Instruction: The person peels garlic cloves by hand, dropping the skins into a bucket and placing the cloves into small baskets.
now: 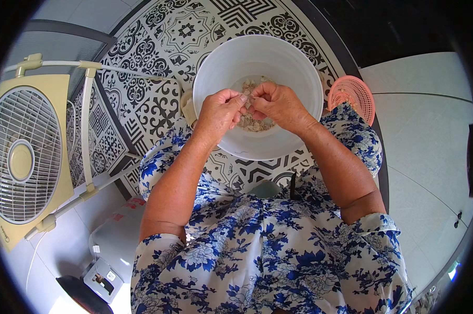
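Note:
My left hand [222, 112] and my right hand [279, 104] meet above a white plastic bucket [256, 147] that stands between my knees. The thumb and fingers of each are pinched together, fingertips nearly touching those of the other. A small pale piece seems to be between them, mostly hidden by the fingers and too small to name. Below, on the bucket's bottom, lie many thin, pale brown, peel-like scraps [256, 125]. Beside my right knee sits a pink plastic basket [368, 94] with holes; small pale pieces show inside, partly covered by my trouser leg.
A cream Midea box fan [30, 153] on a tubular frame [87, 129] stands at left. Behind it is a grey appliance or container [117, 231]. Patterned black-and-white tiles [154, 51] cover the floor, with plain pale tiles [421, 129] at right. A beige cloth-like thing [188, 108] is beside the bucket.

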